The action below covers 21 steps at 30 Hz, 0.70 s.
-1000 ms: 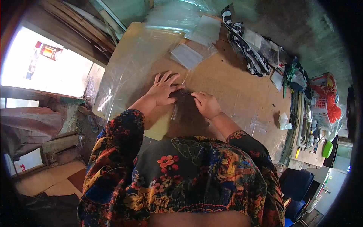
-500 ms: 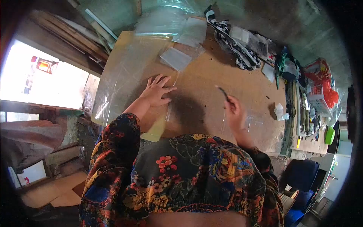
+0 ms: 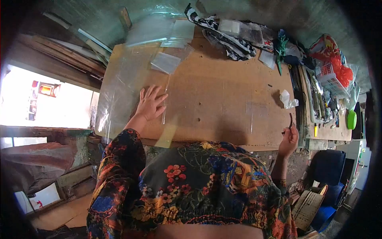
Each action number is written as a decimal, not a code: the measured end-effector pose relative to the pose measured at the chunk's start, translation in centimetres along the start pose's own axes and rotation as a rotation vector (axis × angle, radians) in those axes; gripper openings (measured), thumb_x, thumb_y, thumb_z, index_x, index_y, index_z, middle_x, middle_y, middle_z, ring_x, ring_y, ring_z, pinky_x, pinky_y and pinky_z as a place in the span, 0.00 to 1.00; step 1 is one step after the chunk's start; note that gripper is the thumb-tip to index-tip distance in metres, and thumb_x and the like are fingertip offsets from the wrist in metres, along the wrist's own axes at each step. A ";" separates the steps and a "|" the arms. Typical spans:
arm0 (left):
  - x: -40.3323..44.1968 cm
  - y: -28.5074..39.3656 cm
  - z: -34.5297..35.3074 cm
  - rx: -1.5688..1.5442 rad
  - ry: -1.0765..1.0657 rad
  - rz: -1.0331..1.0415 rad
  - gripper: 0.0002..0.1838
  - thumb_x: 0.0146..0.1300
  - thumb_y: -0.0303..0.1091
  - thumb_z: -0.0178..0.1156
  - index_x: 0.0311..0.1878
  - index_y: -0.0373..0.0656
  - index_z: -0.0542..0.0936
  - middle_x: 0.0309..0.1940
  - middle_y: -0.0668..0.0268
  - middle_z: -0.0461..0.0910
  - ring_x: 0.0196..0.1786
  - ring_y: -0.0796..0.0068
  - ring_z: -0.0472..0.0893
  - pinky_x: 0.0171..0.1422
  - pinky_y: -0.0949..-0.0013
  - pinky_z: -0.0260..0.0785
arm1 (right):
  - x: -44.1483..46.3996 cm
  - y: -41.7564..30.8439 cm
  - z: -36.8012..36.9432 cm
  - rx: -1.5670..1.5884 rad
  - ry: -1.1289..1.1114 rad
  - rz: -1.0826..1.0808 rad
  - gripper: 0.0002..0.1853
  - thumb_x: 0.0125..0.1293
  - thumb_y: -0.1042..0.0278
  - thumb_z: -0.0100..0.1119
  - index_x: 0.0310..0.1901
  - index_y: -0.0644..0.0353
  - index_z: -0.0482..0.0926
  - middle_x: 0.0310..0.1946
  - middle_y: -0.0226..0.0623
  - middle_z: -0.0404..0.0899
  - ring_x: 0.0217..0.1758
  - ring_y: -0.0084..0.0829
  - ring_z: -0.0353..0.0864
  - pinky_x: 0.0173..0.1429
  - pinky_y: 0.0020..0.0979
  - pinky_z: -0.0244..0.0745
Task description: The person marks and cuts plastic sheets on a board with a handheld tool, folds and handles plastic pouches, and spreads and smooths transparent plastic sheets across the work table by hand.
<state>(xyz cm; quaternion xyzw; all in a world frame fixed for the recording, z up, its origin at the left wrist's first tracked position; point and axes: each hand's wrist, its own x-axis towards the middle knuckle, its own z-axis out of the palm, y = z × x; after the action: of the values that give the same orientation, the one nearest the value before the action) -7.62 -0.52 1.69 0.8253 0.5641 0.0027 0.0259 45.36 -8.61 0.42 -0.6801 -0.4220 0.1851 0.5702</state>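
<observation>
On the left part of a brown board (image 3: 223, 95), my left hand (image 3: 149, 106) lies flat with its fingers spread. It presses on a clear plastic sheet (image 3: 121, 85). Out at the board's right front edge, my right hand (image 3: 289, 140) is closed round a thin, dark, slightly curved tool (image 3: 291, 119). The tool points away from me; its exact kind does not show. Beyond my left hand lie small clear plastic pieces (image 3: 165, 63), with a larger stack (image 3: 180, 34) behind them. A thin clear piece (image 3: 254, 111) lies flat at the right of the board.
Striped black-and-white cloth (image 3: 234, 44) and plastic bags lie along the back edge. Crumpled white plastic (image 3: 288, 99) sits near the right edge. Further right are a tool tray (image 3: 318, 99), a white basket (image 3: 328, 77) with red bags, and a blue chair (image 3: 327, 167).
My right hand has moved right with the dark tool, from over the board's middle to its right front edge. My left hand stays spread on the sheet. The view has shifted.
</observation>
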 end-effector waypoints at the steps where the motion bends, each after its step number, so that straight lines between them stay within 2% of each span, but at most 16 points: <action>1: -0.3 0.0 0.2 0.021 -0.017 -0.018 0.25 0.53 0.49 0.54 0.57 0.61 0.69 0.63 0.63 0.55 0.68 0.60 0.49 0.66 0.43 0.38 | 0.2 0.3 -0.2 0.047 0.011 -0.085 0.14 0.59 0.81 0.51 0.48 0.68 0.69 0.38 0.36 0.74 0.39 0.23 0.74 0.44 0.23 0.71; 8: -0.4 0.8 -0.3 0.154 -0.059 -0.047 0.25 0.55 0.53 0.51 0.58 0.63 0.68 0.64 0.64 0.55 0.68 0.61 0.48 0.66 0.43 0.37 | 1.1 -0.3 -0.2 0.043 -0.010 -0.076 0.14 0.59 0.81 0.51 0.48 0.68 0.70 0.38 0.37 0.75 0.38 0.23 0.75 0.43 0.23 0.71; 14: 0.0 0.3 -0.7 0.192 -0.072 0.026 0.25 0.54 0.53 0.52 0.56 0.62 0.69 0.64 0.64 0.55 0.68 0.62 0.50 0.66 0.42 0.37 | 2.9 1.1 -1.7 -0.010 0.049 -0.069 0.14 0.59 0.80 0.52 0.48 0.68 0.70 0.39 0.36 0.75 0.38 0.22 0.75 0.43 0.23 0.71; 16: -0.3 0.2 -0.9 0.153 -0.058 0.066 0.25 0.53 0.51 0.53 0.54 0.56 0.71 0.62 0.63 0.58 0.66 0.61 0.54 0.65 0.42 0.39 | 3.7 2.2 -2.6 -0.033 0.130 -0.062 0.14 0.59 0.79 0.53 0.48 0.67 0.70 0.39 0.35 0.75 0.38 0.22 0.74 0.43 0.23 0.71; 17: -0.6 0.2 -0.8 0.154 -0.061 0.068 0.25 0.53 0.51 0.53 0.54 0.56 0.71 0.62 0.63 0.58 0.66 0.61 0.54 0.65 0.42 0.39 | 4.1 3.5 -3.4 -0.120 0.144 -0.068 0.14 0.59 0.78 0.53 0.48 0.66 0.71 0.40 0.34 0.75 0.39 0.22 0.74 0.43 0.23 0.71; 18: -0.8 0.3 -0.7 0.114 0.066 0.012 0.25 0.51 0.49 0.54 0.53 0.52 0.71 0.60 0.62 0.60 0.64 0.59 0.56 0.65 0.44 0.40 | 4.4 4.3 -3.9 -0.121 0.146 -0.065 0.14 0.59 0.78 0.53 0.48 0.66 0.71 0.40 0.34 0.75 0.39 0.22 0.74 0.43 0.23 0.71; 19: -1.2 0.5 -0.5 0.072 0.192 -0.042 0.25 0.50 0.47 0.56 0.51 0.48 0.72 0.59 0.60 0.61 0.63 0.58 0.58 0.65 0.45 0.42 | 4.5 5.1 -4.5 -0.291 0.157 -0.124 0.14 0.59 0.78 0.53 0.48 0.65 0.71 0.40 0.34 0.75 0.39 0.22 0.74 0.43 0.23 0.71; 20: -1.6 0.7 -0.3 0.066 0.189 -0.030 0.25 0.50 0.47 0.56 0.51 0.48 0.72 0.59 0.60 0.61 0.63 0.58 0.58 0.65 0.45 0.42 | 4.4 5.9 -5.2 -0.467 0.172 -0.182 0.14 0.58 0.78 0.53 0.48 0.65 0.72 0.40 0.34 0.75 0.39 0.22 0.74 0.43 0.23 0.71; 21: -2.0 1.1 0.1 0.011 0.311 -0.052 0.25 0.49 0.45 0.57 0.50 0.46 0.72 0.58 0.59 0.62 0.62 0.57 0.59 0.64 0.46 0.44 | 4.4 6.8 -5.8 -0.450 0.144 -0.182 0.14 0.59 0.76 0.54 0.47 0.64 0.72 0.40 0.35 0.75 0.40 0.25 0.74 0.45 0.25 0.70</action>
<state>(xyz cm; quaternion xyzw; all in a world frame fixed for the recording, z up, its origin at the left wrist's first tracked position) -7.31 -2.81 1.71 0.8003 0.5823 0.1266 -0.0661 54.61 -8.69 -3.26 -0.7604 -0.4704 -0.0147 0.4476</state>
